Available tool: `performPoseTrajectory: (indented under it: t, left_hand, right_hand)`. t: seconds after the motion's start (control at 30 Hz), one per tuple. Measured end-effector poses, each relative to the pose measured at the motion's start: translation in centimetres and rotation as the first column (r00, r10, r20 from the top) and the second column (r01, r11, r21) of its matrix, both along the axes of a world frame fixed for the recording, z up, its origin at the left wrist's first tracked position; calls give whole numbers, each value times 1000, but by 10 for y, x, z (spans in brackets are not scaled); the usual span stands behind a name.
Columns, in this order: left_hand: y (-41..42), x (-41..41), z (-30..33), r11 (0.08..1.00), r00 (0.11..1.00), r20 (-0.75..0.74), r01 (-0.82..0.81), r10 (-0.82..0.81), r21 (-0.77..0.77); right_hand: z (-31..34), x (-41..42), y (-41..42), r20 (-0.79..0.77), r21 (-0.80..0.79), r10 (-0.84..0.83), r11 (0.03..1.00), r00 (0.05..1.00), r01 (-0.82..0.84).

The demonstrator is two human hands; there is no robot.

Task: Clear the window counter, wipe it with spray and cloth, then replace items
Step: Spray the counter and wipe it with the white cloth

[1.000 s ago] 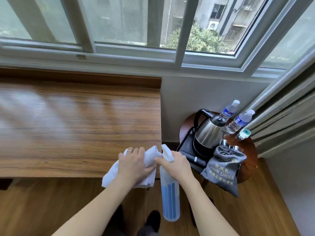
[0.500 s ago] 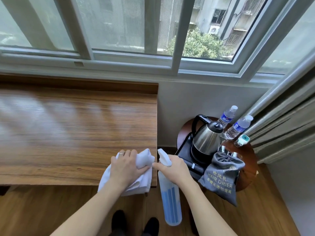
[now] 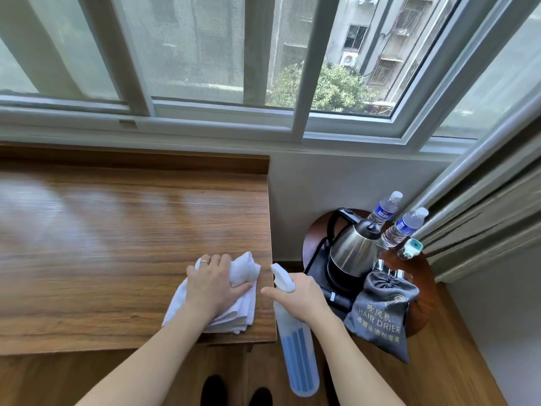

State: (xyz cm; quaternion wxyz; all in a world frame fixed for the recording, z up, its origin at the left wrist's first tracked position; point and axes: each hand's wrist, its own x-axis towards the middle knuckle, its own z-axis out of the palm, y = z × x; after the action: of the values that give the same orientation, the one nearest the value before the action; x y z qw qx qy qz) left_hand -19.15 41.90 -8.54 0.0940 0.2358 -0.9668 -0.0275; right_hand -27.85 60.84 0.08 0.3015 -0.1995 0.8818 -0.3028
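Note:
The wooden window counter (image 3: 117, 244) runs under the window, and its top is bare. My left hand (image 3: 215, 284) presses flat on a crumpled white cloth (image 3: 234, 312) near the counter's front right corner. My right hand (image 3: 301, 297) grips a spray bottle (image 3: 298, 353) with blue liquid just off the counter's right edge. The bottle hangs downward, and its white nozzle (image 3: 282, 276) points toward the counter.
A round wooden side table (image 3: 421, 303) stands to the right. It holds a steel kettle (image 3: 354, 250) on a black tray, two water bottles (image 3: 404, 227), a small teal-capped bottle (image 3: 411, 249) and a grey hair-drier bag (image 3: 380, 315). Curtains (image 3: 483, 215) hang at the far right.
My left hand has slid the cloth further onto the counter, away from the front edge. My right hand with the spray bottle has stayed beside the counter's right edge.

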Motion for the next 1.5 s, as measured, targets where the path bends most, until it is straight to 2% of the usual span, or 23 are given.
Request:
performPoseTrajectory:
  t: [0.13,0.23,0.4,0.57,0.87,1.07,1.23,1.5]
  left_hand:
    - [1,2,2,1000,999,35,0,0,-9]
    - [2,2,4,1000,999,48,3,-2,-10]
    - [6,3,3,999,1000,24,9,-10,35]
    - [28,5,2,999,999,7,33,-33,35]
    - [29,-11,2,998,998,40,-59,58,30]
    - [22,-50,3,994,994,-11,-106,107,39]
    - [-1,-102,2,990,990,-37,-134,136,52]
    - [-40,-148,2,976,977,38,-213,211,35]
  right_hand:
    - [2,0,-9,-61,58,-5,998,998,8]
    - [3,0,-10,-32,18,-42,999,999,43]
    - [5,-5,-12,-31,86,-20,996,999,23]
    - [-1,-25,-13,-9,49,-19,999,1000,20]
    - [-16,-68,-22,-26,38,27,999,999,-26]
    - [-20,-93,-35,-57,6,72,997,996,-72]
    - [-20,-109,-44,-23,-17,102,995,994,-103]
    - [-22,-130,-55,-96,13,123,992,988,-123]
